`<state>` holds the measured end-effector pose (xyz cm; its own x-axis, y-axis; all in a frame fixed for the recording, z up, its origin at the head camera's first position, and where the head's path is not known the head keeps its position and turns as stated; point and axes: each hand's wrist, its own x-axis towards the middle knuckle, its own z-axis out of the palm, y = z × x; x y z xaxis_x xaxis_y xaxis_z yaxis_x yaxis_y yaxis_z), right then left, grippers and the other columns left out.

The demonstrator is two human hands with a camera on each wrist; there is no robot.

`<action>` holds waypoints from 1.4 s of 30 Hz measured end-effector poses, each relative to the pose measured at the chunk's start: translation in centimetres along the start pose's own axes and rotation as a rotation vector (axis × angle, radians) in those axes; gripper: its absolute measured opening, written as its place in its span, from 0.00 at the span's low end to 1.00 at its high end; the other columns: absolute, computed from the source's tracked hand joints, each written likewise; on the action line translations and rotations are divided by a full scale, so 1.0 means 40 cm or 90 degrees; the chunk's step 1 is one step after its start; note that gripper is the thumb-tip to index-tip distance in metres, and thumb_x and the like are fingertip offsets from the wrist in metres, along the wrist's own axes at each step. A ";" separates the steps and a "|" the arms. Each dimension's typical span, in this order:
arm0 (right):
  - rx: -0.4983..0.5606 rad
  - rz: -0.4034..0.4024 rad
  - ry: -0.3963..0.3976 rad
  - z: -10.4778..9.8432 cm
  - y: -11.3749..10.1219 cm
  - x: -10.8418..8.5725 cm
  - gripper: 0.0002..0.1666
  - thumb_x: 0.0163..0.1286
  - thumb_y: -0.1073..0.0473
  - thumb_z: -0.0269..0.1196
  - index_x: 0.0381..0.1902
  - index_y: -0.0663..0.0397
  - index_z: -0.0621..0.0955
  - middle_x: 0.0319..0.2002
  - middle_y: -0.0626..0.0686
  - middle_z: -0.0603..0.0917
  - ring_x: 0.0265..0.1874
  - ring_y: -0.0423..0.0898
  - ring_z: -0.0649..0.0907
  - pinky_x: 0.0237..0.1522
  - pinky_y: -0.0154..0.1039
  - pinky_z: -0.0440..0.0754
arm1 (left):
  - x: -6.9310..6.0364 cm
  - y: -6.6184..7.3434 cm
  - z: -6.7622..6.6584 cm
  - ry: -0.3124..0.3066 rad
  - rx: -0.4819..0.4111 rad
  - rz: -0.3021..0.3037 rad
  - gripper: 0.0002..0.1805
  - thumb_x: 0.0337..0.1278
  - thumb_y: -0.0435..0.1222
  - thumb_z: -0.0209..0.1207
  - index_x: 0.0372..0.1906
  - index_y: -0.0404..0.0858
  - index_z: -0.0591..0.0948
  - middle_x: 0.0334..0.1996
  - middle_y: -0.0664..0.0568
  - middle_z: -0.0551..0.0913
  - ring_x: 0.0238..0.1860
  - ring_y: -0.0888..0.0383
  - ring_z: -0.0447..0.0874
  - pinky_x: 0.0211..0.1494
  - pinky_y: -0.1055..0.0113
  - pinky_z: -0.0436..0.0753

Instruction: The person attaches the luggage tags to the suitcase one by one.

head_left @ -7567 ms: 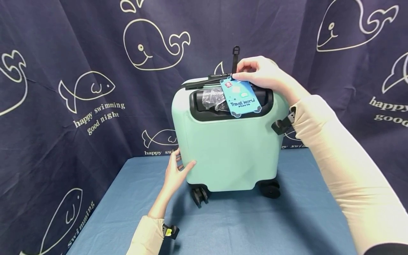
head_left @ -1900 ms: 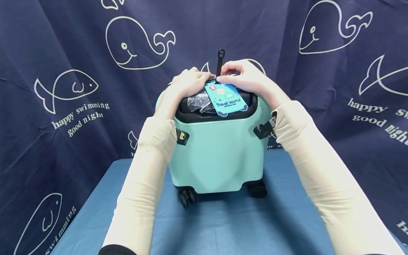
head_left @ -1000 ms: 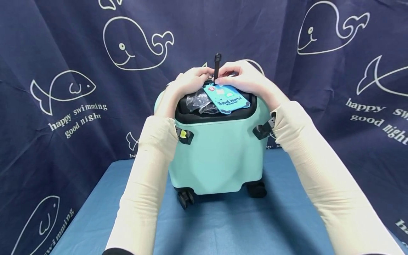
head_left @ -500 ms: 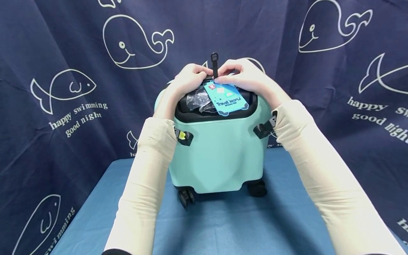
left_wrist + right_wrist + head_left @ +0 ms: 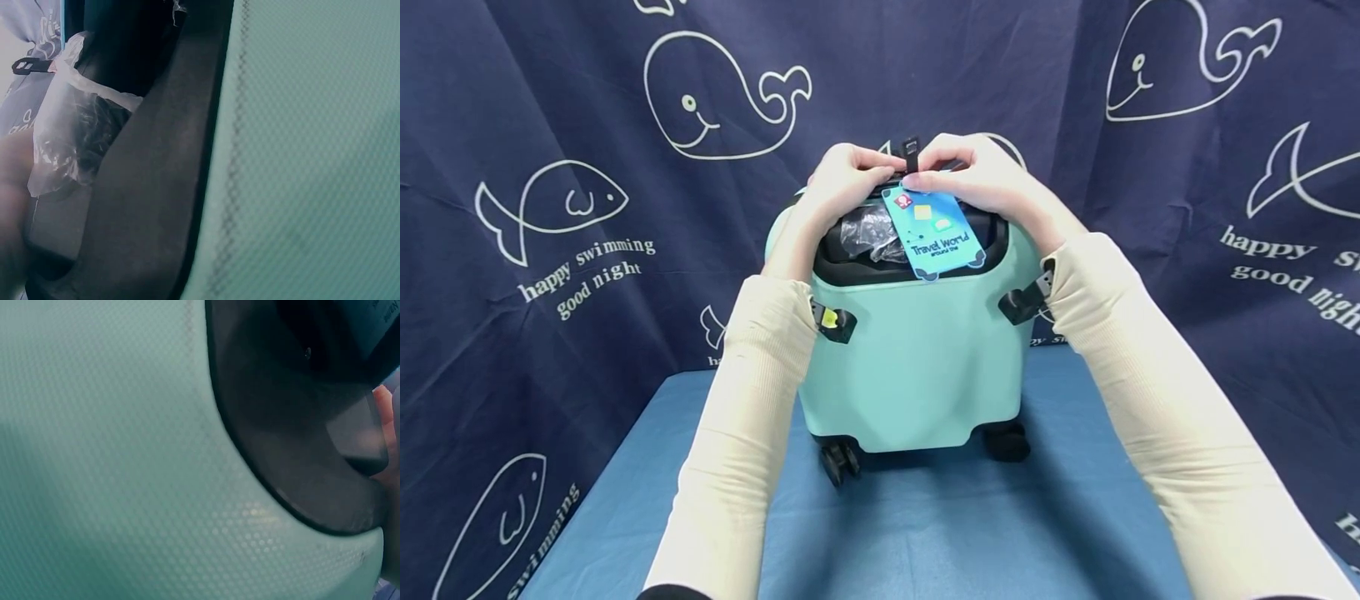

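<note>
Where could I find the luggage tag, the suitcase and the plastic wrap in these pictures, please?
Luggage tag (image 5: 936,232), head view, on its printed face.
Suitcase (image 5: 917,362), head view, on its front shell.
Plastic wrap (image 5: 62,128), left wrist view, its crinkled middle.

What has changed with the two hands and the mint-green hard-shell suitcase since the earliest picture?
The left hand let go of the lower left side of the suitcase and moved up to its top, near the black buckled strap, whose upright part now shows shorter. The right hand stayed at the strap, and the suitcase stayed standing on the blue tabletop.
</note>
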<state>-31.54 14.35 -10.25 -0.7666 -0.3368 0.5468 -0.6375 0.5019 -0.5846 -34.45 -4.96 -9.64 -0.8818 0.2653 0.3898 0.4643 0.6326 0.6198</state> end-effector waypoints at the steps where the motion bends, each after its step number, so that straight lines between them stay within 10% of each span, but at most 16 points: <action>1: 0.002 -0.001 0.003 -0.001 0.001 0.000 0.07 0.58 0.52 0.68 0.32 0.46 0.82 0.31 0.42 0.78 0.31 0.40 0.77 0.36 0.28 0.71 | 0.001 0.000 0.000 0.002 -0.002 -0.001 0.13 0.62 0.43 0.56 0.49 0.56 0.84 0.50 0.64 0.82 0.51 0.72 0.73 0.56 0.70 0.65; 28: 0.042 0.018 0.002 0.003 -0.002 -0.001 0.09 0.60 0.54 0.66 0.34 0.51 0.81 0.29 0.43 0.81 0.27 0.37 0.78 0.35 0.27 0.73 | -0.001 -0.015 0.007 0.054 -0.266 0.061 0.09 0.50 0.32 0.65 0.38 0.38 0.79 0.30 0.55 0.84 0.38 0.63 0.82 0.47 0.74 0.76; 42: 0.039 0.019 0.007 -0.001 0.000 -0.001 0.08 0.62 0.53 0.65 0.34 0.51 0.81 0.31 0.42 0.81 0.30 0.37 0.78 0.38 0.27 0.72 | 0.001 -0.015 0.009 -0.013 -0.210 0.096 0.07 0.57 0.33 0.61 0.39 0.36 0.83 0.37 0.54 0.85 0.40 0.65 0.81 0.49 0.75 0.74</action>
<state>-31.48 14.40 -10.23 -0.7849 -0.3130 0.5348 -0.6179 0.4615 -0.6366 -34.78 -5.06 -10.24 -0.8011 0.3540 0.4826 0.5884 0.3178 0.7435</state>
